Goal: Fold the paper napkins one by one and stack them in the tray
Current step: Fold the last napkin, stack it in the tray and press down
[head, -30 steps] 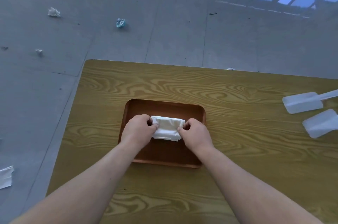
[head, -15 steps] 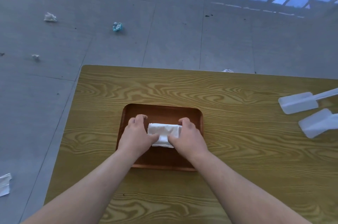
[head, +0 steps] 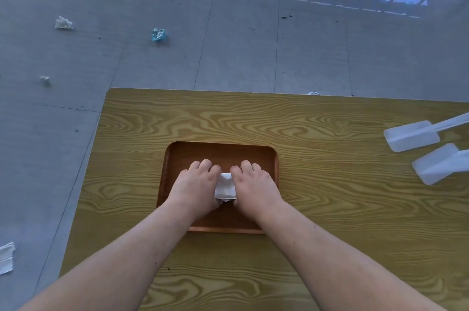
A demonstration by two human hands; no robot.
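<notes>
A brown wooden tray (head: pixel 220 145) lies on the wood-grain table (head: pixel 342 211), near its left end. Inside the tray is a white folded paper napkin (head: pixel 224 187), of which only a narrow strip shows. My left hand (head: pixel 195 187) covers its left side and my right hand (head: pixel 253 187) its right side. Both hands have fingers curled over the far edge and grip the napkin, almost touching each other. The rest of the napkin is hidden under my hands.
Two white plastic scoop-like pieces (head: pixel 411 136) (head: pixel 437 168) lie at the table's right edge. The table's left edge drops to a grey tiled floor with crumpled scraps (head: pixel 157 34) (head: pixel 63 23) and a white paper (head: pixel 6 257).
My hands have moved toward each other over the napkin, so the visible white strip has shrunk from wide to narrow. The tray has stayed in place.
</notes>
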